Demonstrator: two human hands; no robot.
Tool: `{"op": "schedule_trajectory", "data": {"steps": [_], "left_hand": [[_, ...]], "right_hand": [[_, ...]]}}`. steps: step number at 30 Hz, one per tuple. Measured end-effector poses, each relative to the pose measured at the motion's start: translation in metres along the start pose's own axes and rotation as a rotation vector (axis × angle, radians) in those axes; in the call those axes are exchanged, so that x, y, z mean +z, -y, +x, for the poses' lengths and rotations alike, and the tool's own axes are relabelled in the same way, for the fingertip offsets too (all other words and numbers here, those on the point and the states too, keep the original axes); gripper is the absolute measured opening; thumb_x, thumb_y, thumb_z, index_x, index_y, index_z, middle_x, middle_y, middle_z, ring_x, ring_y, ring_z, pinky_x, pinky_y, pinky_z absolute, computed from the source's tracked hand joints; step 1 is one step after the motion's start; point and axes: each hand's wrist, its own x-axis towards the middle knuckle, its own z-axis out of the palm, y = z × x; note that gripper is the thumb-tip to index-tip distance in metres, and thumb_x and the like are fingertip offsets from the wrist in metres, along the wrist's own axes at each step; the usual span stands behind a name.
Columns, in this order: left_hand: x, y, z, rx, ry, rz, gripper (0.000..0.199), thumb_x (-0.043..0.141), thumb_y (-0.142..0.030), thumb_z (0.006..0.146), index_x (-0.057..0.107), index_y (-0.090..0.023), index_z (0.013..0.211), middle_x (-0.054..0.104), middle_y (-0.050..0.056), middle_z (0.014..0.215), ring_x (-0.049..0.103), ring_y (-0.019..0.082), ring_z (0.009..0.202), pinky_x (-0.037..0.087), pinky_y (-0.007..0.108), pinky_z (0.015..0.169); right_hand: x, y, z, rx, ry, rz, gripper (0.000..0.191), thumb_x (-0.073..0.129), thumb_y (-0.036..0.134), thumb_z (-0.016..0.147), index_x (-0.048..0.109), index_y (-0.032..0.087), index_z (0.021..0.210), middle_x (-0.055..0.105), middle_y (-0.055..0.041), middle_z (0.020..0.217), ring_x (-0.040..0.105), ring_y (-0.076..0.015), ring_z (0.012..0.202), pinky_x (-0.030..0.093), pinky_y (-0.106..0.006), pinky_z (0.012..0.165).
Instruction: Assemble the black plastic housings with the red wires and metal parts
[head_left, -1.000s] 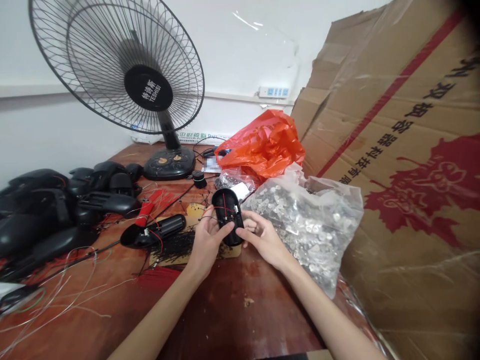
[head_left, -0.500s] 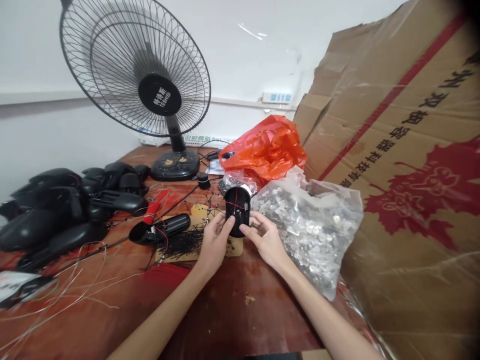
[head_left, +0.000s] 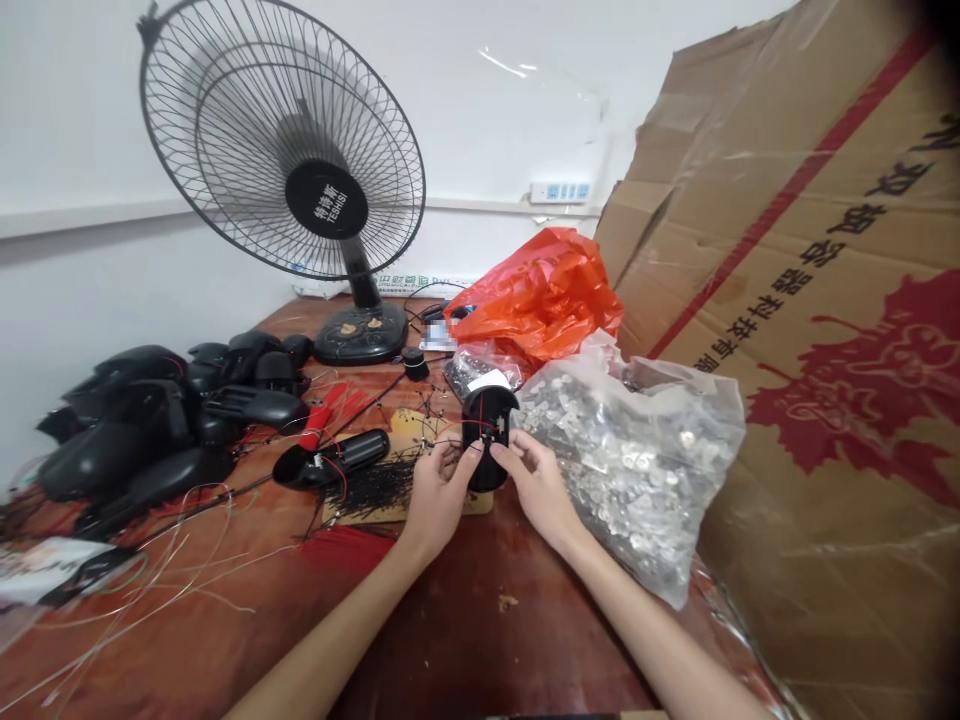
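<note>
Between my two hands, above the table, is a black plastic housing with thin red and black wires and a small white connector inside. My left hand grips its left side, thumb on the inner face. From the right, my right hand closes on it, thumb tip pressed near the other thumb. Fingers behind the housing are partly hidden. A similar black housing with a red wire lies to the left of my left hand, beside a bundle of short black wires on a tan board.
Several black housings are heaped at left, near loose pale wires and red wires. A fan stands behind. At right are a clear bag of small metal parts, an orange bag and a large carton.
The view has shifted slightly left, so things appear a little further right. The housing in my hands tilts a bit differently, and both thumbs have moved closer together on its inner face.
</note>
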Motion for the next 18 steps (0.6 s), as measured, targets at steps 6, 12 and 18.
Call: {"op": "schedule_trajectory", "data": {"steps": [6,12,18], "left_hand": [[0.0026,0.0023,-0.0049,0.013,0.004,0.04,0.025,0.065,-0.041,0.089,0.061,-0.017,0.096,0.067,0.003,0.088,0.066,0.016,0.085,0.053,0.024,0.078],[0.001,0.0064,-0.0064,0.053,-0.012,0.08,0.026,0.065,-0.04,0.089,0.06,-0.017,0.1,0.061,0.001,0.082,0.064,0.016,0.085,0.051,0.024,0.076],[0.0009,0.0093,-0.0072,0.068,-0.017,0.083,0.026,0.064,-0.041,0.089,0.059,-0.018,0.1,0.059,0.001,0.083,0.061,0.016,0.082,0.049,0.024,0.074]], "right_hand": [[-0.0013,-0.0019,-0.0006,0.029,0.011,0.023,0.025,0.061,0.04,0.091,0.061,0.017,0.081,0.049,0.0027,0.071,0.044,-0.0124,0.067,0.035,-0.023,0.062],[-0.0022,-0.0078,-0.0009,0.052,0.038,0.082,0.022,0.061,0.04,0.091,0.067,0.018,0.09,0.058,0.0006,0.08,0.05,-0.0139,0.071,0.039,-0.024,0.067],[-0.0032,-0.01,0.0002,0.06,0.052,0.119,0.022,0.063,0.041,0.091,0.069,0.02,0.094,0.061,-0.0009,0.086,0.053,-0.015,0.075,0.042,-0.025,0.07]]}}
